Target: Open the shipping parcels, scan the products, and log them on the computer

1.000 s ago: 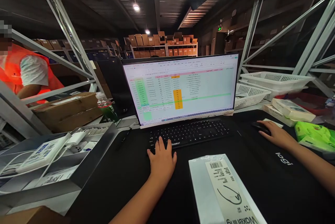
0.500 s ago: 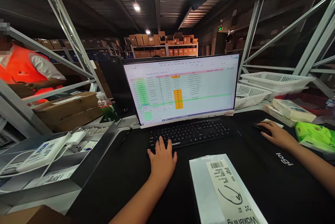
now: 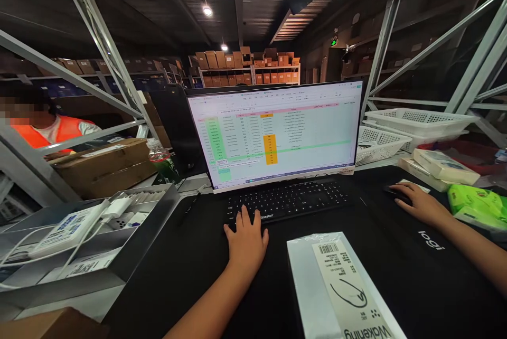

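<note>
My left hand [image 3: 246, 238] lies palm down with fingers spread, its fingertips on the lower left keys of a black keyboard [image 3: 297, 199]. Under the fingers of my right hand [image 3: 423, 203] is a dark computer mouse [image 3: 390, 191], mostly covered, on a black desk mat [image 3: 178, 275]. Behind the keyboard stands a monitor [image 3: 309, 128] showing a spreadsheet with green and orange cells. A white box [image 3: 311, 281] with a barcode label and a handwritten mark lies between my forearms, touched by neither hand.
At left are an open grey box [image 3: 130, 249] of cables and chargers, a brown carton [image 3: 106, 165] and a bottle [image 3: 158, 162]. White baskets [image 3: 420, 122], small boxes [image 3: 446, 167] and a green packet [image 3: 477, 204] sit at right. Beyond the metal frame is a person in an orange vest [image 3: 67, 128].
The person in the orange vest has bent lower behind the frame. On the monitor, a small mark in the left columns has shifted slightly downward. Both my hands stay in place.
</note>
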`<state>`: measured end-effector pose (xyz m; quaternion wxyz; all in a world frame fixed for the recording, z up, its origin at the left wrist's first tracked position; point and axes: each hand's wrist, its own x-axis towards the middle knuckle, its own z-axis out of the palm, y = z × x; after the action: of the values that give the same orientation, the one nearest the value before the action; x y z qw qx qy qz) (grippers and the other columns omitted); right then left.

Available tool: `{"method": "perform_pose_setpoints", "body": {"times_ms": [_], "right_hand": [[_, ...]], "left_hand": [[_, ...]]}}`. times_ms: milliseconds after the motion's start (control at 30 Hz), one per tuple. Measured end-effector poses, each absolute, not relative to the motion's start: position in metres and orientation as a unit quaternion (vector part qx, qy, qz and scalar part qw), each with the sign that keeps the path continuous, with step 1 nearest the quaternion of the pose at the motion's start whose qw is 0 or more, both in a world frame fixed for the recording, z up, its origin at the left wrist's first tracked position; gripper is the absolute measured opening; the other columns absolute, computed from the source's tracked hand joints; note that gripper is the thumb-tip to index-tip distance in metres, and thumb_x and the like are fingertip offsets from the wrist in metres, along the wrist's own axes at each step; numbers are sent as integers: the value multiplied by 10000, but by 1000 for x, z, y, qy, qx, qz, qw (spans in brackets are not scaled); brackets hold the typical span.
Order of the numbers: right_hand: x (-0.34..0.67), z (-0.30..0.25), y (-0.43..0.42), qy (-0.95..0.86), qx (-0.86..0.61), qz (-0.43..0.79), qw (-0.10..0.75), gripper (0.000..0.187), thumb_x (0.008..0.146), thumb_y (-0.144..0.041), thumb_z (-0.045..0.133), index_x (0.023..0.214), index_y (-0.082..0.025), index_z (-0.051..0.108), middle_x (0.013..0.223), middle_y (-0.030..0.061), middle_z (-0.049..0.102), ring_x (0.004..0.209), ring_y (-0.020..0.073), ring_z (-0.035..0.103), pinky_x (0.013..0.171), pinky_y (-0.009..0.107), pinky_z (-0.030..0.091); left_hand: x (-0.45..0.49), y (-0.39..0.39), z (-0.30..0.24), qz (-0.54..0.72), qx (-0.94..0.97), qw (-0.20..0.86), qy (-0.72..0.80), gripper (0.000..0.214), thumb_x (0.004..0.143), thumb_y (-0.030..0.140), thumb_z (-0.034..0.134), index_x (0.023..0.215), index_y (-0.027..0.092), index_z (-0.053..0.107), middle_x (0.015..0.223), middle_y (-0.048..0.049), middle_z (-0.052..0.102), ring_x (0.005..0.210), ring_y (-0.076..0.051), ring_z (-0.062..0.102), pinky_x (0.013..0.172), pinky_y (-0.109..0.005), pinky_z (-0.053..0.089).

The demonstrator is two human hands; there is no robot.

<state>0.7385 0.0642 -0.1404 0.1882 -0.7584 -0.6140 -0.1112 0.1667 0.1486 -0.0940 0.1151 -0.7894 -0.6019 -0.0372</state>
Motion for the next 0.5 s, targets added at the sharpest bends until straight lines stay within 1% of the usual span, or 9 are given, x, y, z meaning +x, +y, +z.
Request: {"method": "perform_pose_setpoints", "body": {"times_ms": [100, 300, 500], "right_hand": [[742, -143, 64, -618, -755, -113, 188, 526, 907, -549, 447, 1306, -266, 640, 1364, 129, 570, 1167, 318, 651, 896, 433, 595], [743, -143, 64, -621, -754, -107, 188, 523, 917, -561, 449, 1314, -282, 645, 1362, 126, 567, 1187, 321, 640, 929, 445, 583], [736, -138, 65, -621, -752, -105, 197, 518, 889, -518, 466, 1278, -245, 671, 1331, 153, 588, 1185, 328, 639, 969, 443, 566]], "left_hand": [[166, 150, -95, -35, -790, 110, -602, 569, 1011, 368, 428, 1560, 218, 429, 1663, -234, 304, 1491, -377, 387, 1131, -709, 362], [165, 151, -96, -35, -791, 106, -601, 572, 1014, 373, 422, 1563, 213, 424, 1667, -240, 292, 1497, -381, 376, 1132, -716, 354], [166, 150, -94, -35, -793, 104, -599, 575, 1014, 374, 410, 1566, 210, 418, 1670, -239, 284, 1500, -376, 371, 1133, -715, 353]]}}
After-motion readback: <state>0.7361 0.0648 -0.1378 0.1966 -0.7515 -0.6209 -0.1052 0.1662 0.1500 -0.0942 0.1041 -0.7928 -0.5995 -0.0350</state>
